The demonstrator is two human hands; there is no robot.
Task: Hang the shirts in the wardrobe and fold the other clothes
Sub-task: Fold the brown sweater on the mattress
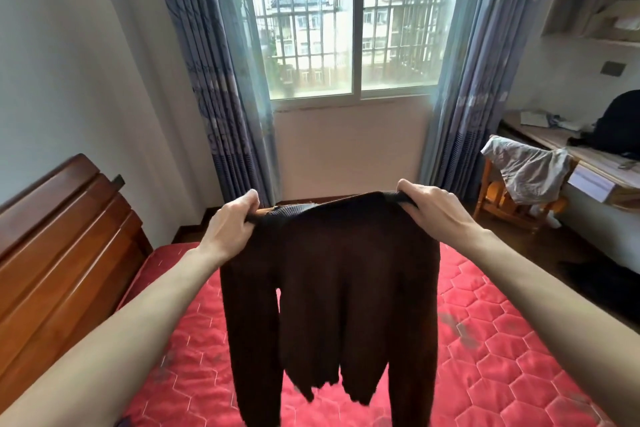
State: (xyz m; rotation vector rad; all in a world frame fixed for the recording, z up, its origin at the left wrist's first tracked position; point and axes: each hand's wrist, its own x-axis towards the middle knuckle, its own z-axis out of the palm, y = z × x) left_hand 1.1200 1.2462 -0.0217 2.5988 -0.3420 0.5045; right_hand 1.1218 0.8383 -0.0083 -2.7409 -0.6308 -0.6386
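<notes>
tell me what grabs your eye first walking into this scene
The dark brown knit garment dominates the centre, held up by its top edge between the left hand and right hand so it hangs over the bright red quilted mattress. Behind it, the barred window glows between blue curtains. At the right edge, a pale grey cloth is draped over a wooden chair.

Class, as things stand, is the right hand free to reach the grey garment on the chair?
Probably not. The right hand and left hand both grip the brown sweater above the bed; the grey garment on the chair looks out of reach.
</notes>
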